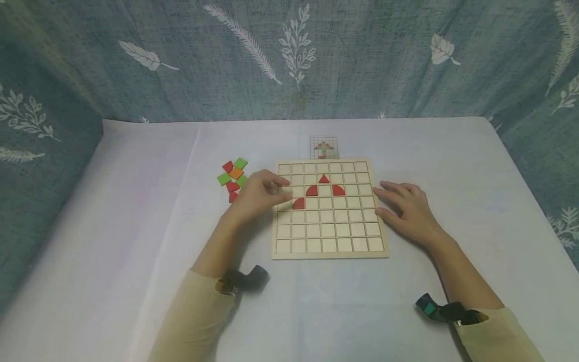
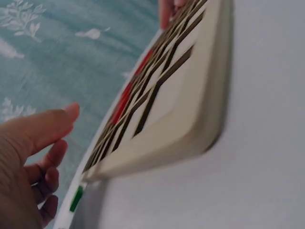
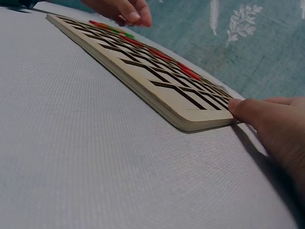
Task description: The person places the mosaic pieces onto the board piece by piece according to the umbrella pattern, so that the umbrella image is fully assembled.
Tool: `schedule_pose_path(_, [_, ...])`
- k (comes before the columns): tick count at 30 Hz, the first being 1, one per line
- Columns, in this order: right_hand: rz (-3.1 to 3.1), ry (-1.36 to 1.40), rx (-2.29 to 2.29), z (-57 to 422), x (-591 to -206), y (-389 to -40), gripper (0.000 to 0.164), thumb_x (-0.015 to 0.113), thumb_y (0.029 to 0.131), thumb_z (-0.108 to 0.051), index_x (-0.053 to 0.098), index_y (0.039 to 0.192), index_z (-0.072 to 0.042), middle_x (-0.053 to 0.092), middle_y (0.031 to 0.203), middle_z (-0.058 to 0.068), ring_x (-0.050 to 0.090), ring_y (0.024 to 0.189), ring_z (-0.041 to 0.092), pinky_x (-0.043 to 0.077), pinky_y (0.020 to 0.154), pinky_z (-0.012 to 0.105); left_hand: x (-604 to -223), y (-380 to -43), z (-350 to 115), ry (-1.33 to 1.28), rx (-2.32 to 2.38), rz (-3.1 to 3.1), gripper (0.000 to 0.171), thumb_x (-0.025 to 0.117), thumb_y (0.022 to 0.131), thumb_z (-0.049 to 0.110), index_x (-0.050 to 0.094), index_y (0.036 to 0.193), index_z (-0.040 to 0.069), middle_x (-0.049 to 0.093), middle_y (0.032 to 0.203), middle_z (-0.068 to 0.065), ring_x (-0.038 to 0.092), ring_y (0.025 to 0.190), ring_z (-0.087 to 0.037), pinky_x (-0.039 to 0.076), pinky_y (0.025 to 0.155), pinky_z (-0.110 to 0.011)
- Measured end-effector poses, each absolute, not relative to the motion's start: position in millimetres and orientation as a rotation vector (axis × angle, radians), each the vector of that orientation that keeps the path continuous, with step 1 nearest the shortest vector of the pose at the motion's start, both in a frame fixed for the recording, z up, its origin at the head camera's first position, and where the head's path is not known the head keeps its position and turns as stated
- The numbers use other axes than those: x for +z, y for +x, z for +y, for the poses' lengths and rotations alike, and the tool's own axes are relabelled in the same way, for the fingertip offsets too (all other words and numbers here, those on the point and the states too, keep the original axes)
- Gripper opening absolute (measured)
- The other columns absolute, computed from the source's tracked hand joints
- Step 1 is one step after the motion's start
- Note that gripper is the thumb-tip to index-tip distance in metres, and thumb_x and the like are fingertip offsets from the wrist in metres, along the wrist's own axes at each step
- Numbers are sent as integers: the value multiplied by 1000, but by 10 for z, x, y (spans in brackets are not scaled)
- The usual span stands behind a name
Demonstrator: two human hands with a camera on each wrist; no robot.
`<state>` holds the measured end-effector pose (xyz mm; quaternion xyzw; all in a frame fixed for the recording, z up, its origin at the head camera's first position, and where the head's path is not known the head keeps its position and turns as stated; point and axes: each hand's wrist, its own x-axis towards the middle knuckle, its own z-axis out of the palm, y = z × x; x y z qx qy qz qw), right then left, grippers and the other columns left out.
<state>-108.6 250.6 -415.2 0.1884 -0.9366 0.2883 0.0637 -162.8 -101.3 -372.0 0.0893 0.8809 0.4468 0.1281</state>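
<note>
A wooden grid board (image 1: 330,255) lies on the table with square cells. Four cells' worth would be several red pieces: a red triangle (image 1: 323,179) near the top, and red quarter-round pieces (image 1: 311,190) set below it on both sides, one lower at the left. Above the board's left edge hovers my left hand (image 1: 258,196), thumb and forefinger apart, nothing between them. My right hand (image 1: 407,213) touches the board's right edge with its fingertips; in the right wrist view the thumb (image 3: 245,109) rests at the rim.
Left of the board, partly behind the left hand, lies a loose group of red, green and orange pieces (image 1: 236,173). A small pattern card (image 1: 323,148) sits against the board's far edge. A patterned green cloth (image 1: 362,65) hangs behind the white-covered table (image 1: 452,151).
</note>
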Motion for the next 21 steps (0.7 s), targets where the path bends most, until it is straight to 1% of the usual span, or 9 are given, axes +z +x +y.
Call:
schedule_pose_path(2, [-2833, 567, 866, 2516, -4144, -1089, 45, 62, 89, -28, 56, 129, -9, 47, 138, 18, 33, 123, 42, 19, 99, 61, -3675, -1641, -1064, 199, 1318, 2560, 31, 76, 78, 29, 70, 106, 16, 57, 114, 0, 46, 107, -23, 43, 86, -39])
schedule_pose_path(4, [-2832, 567, 863, 2529, -4136, -1092, 45, 62, 89, -28, 56, 129, -9, 46, 138, 18, 33, 124, 42, 19, 99, 62, -3626, -1654, -1116, 151, 1337, 2563, 33, 75, 79, 30, 69, 109, 16, 56, 116, 0, 44, 109, -23, 42, 86, -39])
schedule_pose_path(8, [-2825, 564, 868, 2554, -4130, -1096, 45, 62, 89, -28, 57, 129, -9, 47, 138, 18, 33, 124, 43, 19, 100, 62, -3554, -1701, -1230, 95, 1399, 2602, 38, 75, 79, 31, 67, 113, 15, 56, 117, 1, 41, 110, -22, 42, 78, -37])
schedule_pose_path(12, [-2817, 563, 876, 2559, -4136, -1095, 44, 63, 88, -28, 57, 128, -9, 47, 137, 19, 34, 123, 43, 19, 99, 62, -3527, -1782, -1357, 53, 1534, 2644, 38, 74, 81, 25, 66, 115, 12, 56, 116, -3, 40, 102, -21, 42, 70, -32])
schedule_pose_path(16, [-2811, 570, 885, 2534, -4147, -1097, 45, 64, 88, -27, 57, 128, -9, 47, 137, 19, 34, 123, 43, 19, 99, 62, -3559, -1889, -1484, -1, 1555, 2707, 37, 70, 84, 23, 64, 119, 11, 55, 117, -6, 40, 95, -20, 40, 66, -28])
schedule_pose_path(18, [-2816, 570, 885, 2519, -4152, -1095, 45, 64, 88, -26, 57, 128, -9, 47, 137, 19, 34, 123, 43, 19, 99, 62, -3592, -1940, -1547, -15, 1523, 2737, 38, 69, 85, 24, 64, 120, 11, 55, 118, -7, 41, 95, -20, 39, 66, -27])
schedule_pose_path(21, [-2828, 564, 876, 2510, -4160, -1087, 45, 64, 88, -26, 57, 129, -10, 47, 137, 18, 34, 123, 42, 19, 99, 62, -3634, -1988, -1649, -43, 1492, 2756, 39, 67, 86, 26, 63, 122, 12, 55, 121, -8, 41, 99, -21, 38, 72, -29])
